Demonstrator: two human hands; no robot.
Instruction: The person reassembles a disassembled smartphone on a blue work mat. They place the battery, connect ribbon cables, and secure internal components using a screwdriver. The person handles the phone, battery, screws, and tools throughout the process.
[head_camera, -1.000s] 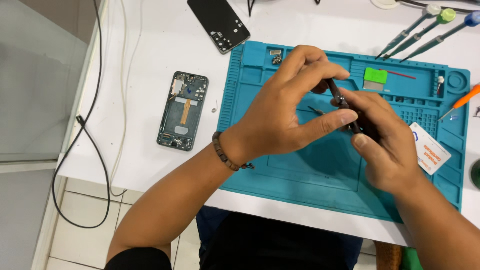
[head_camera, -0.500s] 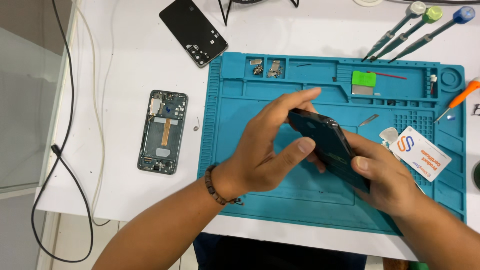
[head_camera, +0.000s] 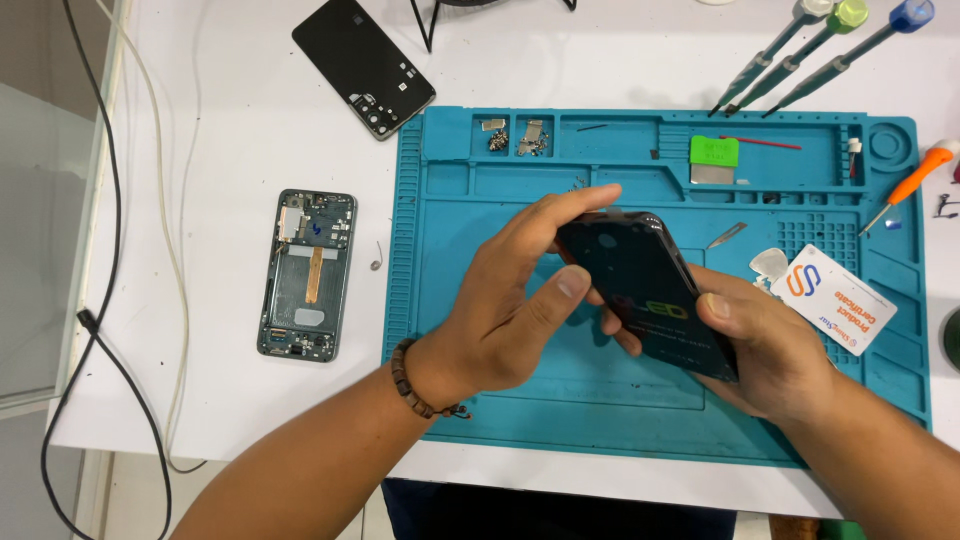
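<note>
White counter carries a teal silicone repair mat with moulded trays along its far edge. Both hands work above the mat's middle. Left hand is closed on the upper left edge of a dark, glossy rectangular phone panel: fingers curl over its top corner, thumb pressed against its near side. Right hand grips the panel's lower right end, thumb on top, fingers underneath. Panel is tilted, held clear of the mat between the two hands. A brown beaded bracelet sits on the left wrist.

Just right of the hands: a white card with orange print, pale picks and grey tweezers. Far trays hold small metal parts and a green block. Off the mat, left: an opened phone frame with exposed internals; beyond it a black back cover. Three screwdrivers lie at far right, and an orange-handled one beside the mat. Black cable hangs off the counter's left edge.
</note>
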